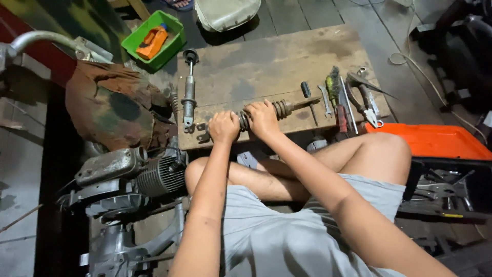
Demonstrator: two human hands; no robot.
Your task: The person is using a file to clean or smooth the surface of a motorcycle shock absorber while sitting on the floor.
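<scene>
Green bin, upper left on floor: holds orange object. Orange-lidded toolbox, right: lid open, pliers in tray.

Left hand and right hand both closed around spring-wrapped rod lying at near edge of wooden board.

Shock absorber left of hands; screwdriver, wrench, wire brush, pliers to right. Engine at left knee.

Board's far half bare.

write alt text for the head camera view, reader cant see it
Both hands, left and right, grip a coil-spring shock absorber lying on a worn wooden board. A second shock absorber lies to the left, hand tools to the right.
</scene>
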